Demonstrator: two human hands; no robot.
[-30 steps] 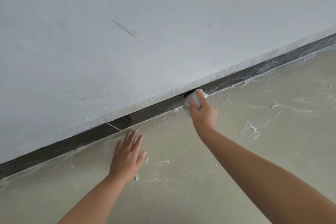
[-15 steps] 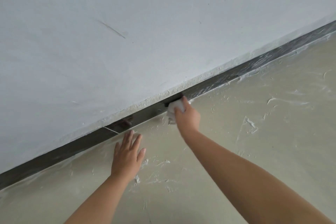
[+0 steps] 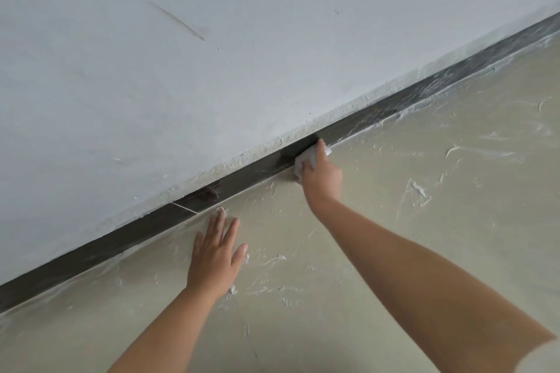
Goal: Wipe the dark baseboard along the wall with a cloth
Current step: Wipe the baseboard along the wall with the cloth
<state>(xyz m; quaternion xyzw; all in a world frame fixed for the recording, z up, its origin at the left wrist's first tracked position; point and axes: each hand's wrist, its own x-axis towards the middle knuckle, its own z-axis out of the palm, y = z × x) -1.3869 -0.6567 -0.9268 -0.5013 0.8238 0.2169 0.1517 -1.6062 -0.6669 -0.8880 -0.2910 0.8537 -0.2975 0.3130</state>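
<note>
The dark baseboard (image 3: 248,180) runs diagonally from lower left to upper right where the white wall meets the floor. It looks clean and dark on the left and streaked with white plaster on the right (image 3: 472,66). My right hand (image 3: 321,174) presses a crumpled white cloth (image 3: 306,159) against the baseboard near its middle. Most of the cloth is hidden under my fingers. My left hand (image 3: 216,254) lies flat on the floor, fingers spread, just below the baseboard and apart from it.
The white wall (image 3: 212,54) fills the upper half and carries a thin dark scratch (image 3: 177,21). The beige floor (image 3: 439,191) is smeared with dried white plaster flecks. A thin pale joint line (image 3: 185,208) crosses the baseboard left of my left hand.
My right hand slid the cloth left along the baseboard, then back to the right. My left hand stayed flat on the floor. The camera shifted slightly.
</note>
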